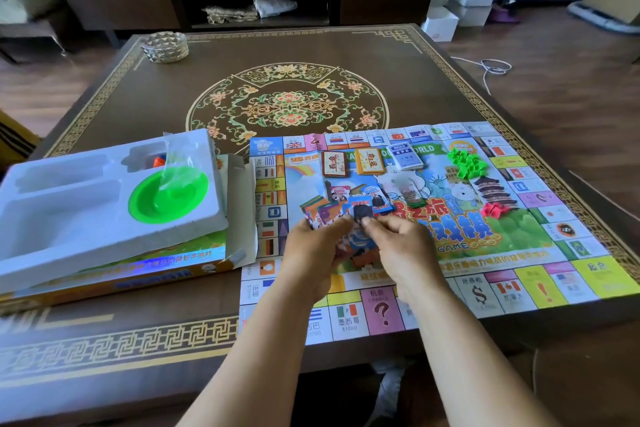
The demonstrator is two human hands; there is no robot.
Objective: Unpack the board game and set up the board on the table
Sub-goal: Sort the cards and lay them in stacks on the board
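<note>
Both my hands hover over the flat paper board [519,274] on the patterned table [138,107]: left hand [311,246] grips a fan of glossy cards [325,213], right hand [403,243] pinches one card [362,213]. White moulded tray [69,218] sits left.

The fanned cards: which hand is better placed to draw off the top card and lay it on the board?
The right hand: its fingertips already pinch the dark top card, while the left hand holds the fanned cards.
</note>
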